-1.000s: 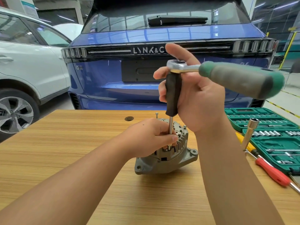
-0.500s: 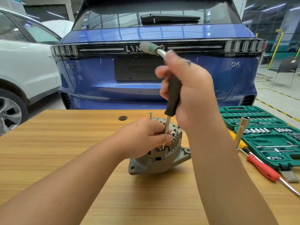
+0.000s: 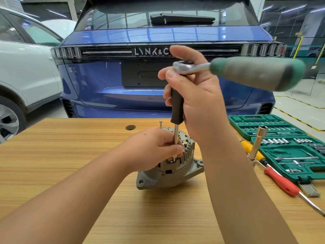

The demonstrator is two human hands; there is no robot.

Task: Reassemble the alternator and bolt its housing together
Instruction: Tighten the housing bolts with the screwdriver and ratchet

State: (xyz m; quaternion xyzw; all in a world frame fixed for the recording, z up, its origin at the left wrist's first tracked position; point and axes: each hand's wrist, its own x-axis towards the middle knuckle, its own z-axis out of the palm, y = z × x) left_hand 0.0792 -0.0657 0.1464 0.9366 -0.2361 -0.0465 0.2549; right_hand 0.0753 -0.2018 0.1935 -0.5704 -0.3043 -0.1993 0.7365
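A grey alternator (image 3: 175,175) stands on the wooden table (image 3: 70,155), its finned rear end up. My left hand (image 3: 154,152) rests on top of it and pinches the steel shaft of an upright black-handled extension driver (image 3: 177,106) near its lower tip. My right hand (image 3: 198,101) grips the black handle, with the chrome head of a ratchet (image 3: 184,66) seated on top. The ratchet's green and grey handle (image 3: 256,73) points right and is blurred. One long bolt (image 3: 160,123) sticks up at the far side of the housing.
An open green socket set (image 3: 284,138) lies at the right. Beside it are a red-handled screwdriver (image 3: 281,182), a yellow-handled tool (image 3: 253,152) and an upright deep socket (image 3: 258,141). A blue car (image 3: 105,85) stands just beyond the table, a white car (image 3: 22,76) at left.
The ratchet handle pointed right, swung away to the far left, and is back pointing right now. Both hands and the alternator kept their places; the view shifted slightly.
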